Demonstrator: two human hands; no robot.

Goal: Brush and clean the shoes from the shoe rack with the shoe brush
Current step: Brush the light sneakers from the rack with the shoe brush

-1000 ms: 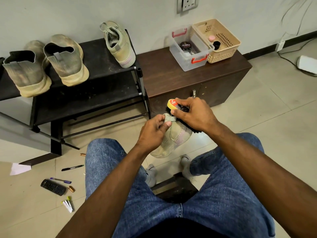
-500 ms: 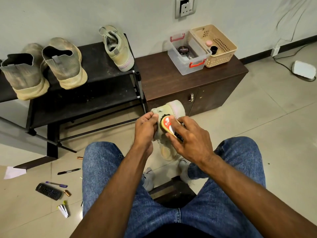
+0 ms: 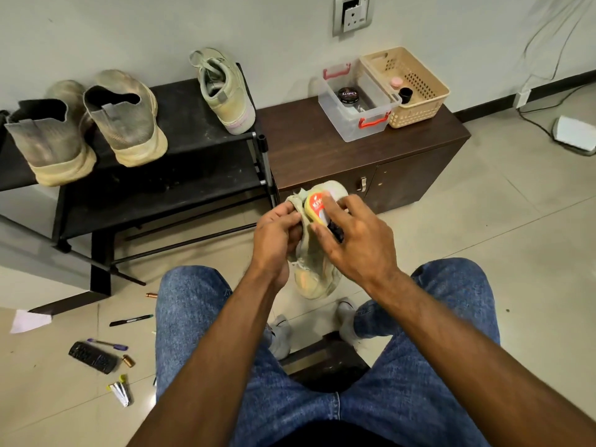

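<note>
Shoe brushing, one shoe in hand above the knees.
Left hand [image 3: 275, 233] grip clenched on pale shoe [image 3: 317, 272], toe down; right hand [image 3: 358, 240] grip grasping shoe brush [image 3: 317, 209] against its heel. Shoe rack [image 3: 193, 150] at left holds three more shoes [image 3: 125, 124].

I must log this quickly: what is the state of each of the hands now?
Left hand: closed, gripping the shoe at its collar.
Right hand: closed, holding the shoe brush against the shoe.
</note>
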